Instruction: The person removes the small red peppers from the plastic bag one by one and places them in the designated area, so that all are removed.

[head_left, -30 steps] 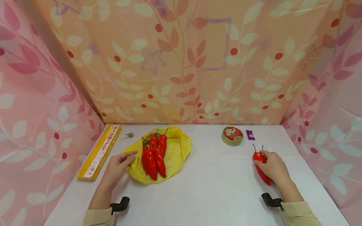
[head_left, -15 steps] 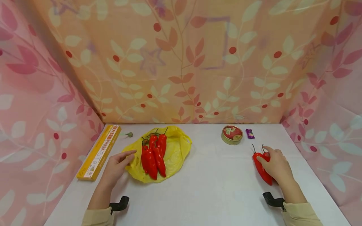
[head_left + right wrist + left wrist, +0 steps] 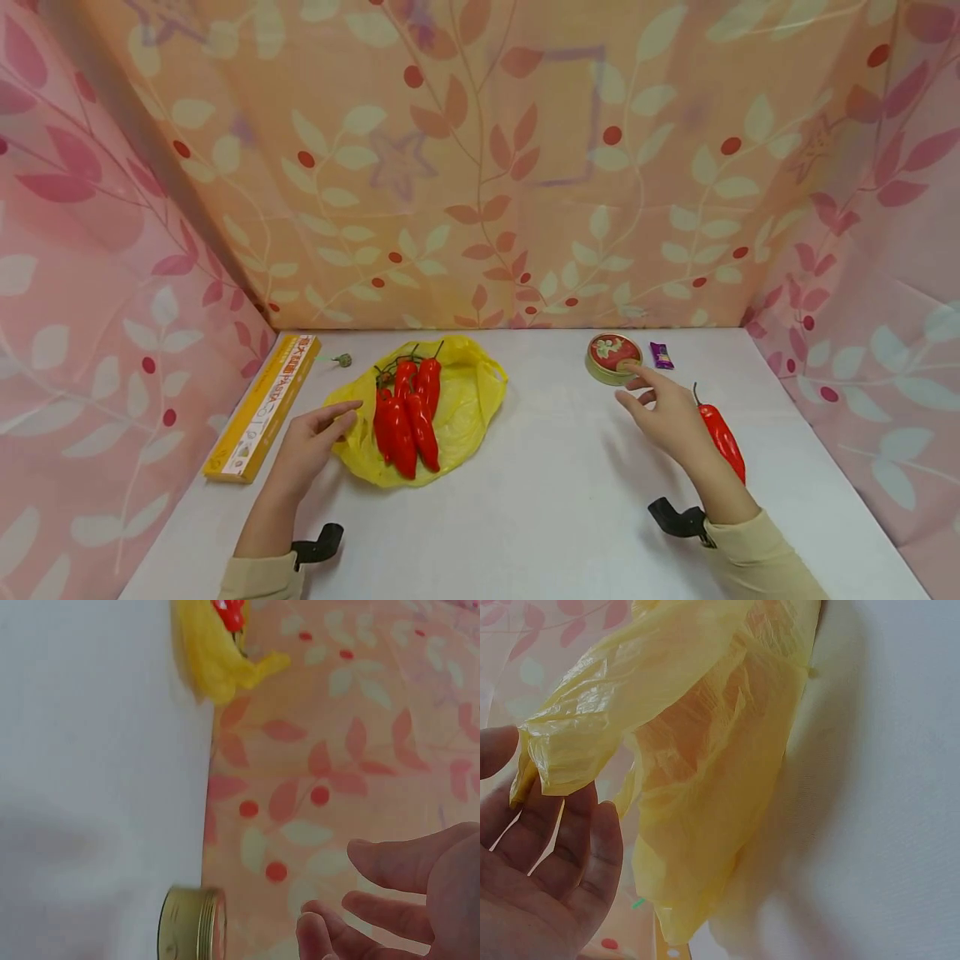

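My left hand [image 3: 311,442] holds the left edge of a yellow plastic bag [image 3: 465,417], thumb against the edge and fingers behind it; the bag [image 3: 697,825] fills much of the left wrist view. Several glossy red chili peppers [image 3: 397,429] lie on the spread bag, stems toward the back. My right hand [image 3: 663,412] hovers with parted fingers and nothing between them, its fingertips overlapping a round tin [image 3: 609,350] with a red lid. In the right wrist view, the tin [image 3: 187,926] stands beside the fingers. One red chili pepper [image 3: 722,437] shows beyond my right forearm, which hides the spot where another lay.
At the left lies a long yellow pasta box [image 3: 262,408], with a small green bud-like piece [image 3: 343,360] near its far end. A purple-wrapped sweet [image 3: 662,356] sits right of the tin. Patterned cloth [image 3: 480,167] walls off the back and both sides of the white table [image 3: 540,517].
My right hand has let go of the chili peppers and moved left and back toward the tin. One pepper now lies a little farther right. My left hand has stayed at the bag.
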{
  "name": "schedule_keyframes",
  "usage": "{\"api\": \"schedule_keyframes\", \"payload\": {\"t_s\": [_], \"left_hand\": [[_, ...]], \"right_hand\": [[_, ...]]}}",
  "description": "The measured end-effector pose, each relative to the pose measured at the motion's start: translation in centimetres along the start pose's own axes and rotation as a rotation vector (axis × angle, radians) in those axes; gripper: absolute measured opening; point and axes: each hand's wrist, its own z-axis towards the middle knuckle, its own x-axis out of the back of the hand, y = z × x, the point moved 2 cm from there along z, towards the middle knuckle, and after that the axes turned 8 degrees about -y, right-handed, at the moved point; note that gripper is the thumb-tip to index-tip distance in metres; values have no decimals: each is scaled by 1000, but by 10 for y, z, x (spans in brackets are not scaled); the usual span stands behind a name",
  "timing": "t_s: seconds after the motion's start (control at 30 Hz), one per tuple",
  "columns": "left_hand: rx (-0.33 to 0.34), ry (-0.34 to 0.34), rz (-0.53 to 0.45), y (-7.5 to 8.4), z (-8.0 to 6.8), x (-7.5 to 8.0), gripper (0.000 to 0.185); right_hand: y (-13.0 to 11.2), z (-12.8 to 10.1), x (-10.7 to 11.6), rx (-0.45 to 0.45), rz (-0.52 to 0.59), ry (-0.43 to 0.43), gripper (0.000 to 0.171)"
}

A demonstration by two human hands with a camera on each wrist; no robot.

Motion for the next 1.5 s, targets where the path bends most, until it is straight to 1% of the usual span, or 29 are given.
{"api": "schedule_keyframes", "payload": {"t_s": [0.13,0.3,0.47,0.63,0.87,1.1,1.2,1.3,1.5], "left_hand": [[-1,-6,-8,-1,0,1,50],[4,-1,-4,-1,0,2,51],[16,2,26,-4,1,2,50],[30,-5,22,-5,1,2,50],[23,6,11,-2,-1,1,48],[26,14,-7,-1,-2,0,47],[34,19,4,-2,-4,0,49],[36,28,7,-2,-5,1,50],[22,45,-25,-2,-2,0,47]], "right_hand": [[-19,10,-18,50,38,-1,50],[-41,22,-44,88,82,-69,48],[-64,32,-68,125,93,-127,53],[-86,45,-92,145,139,-186,59],[-114,51,-123,233,225,-271,60],[-146,53,-150,287,281,-351,61],[-156,55,-162,282,309,-390,65],[-165,58,-172,251,323,-437,70],[-178,66,-188,180,304,-497,80]]}}
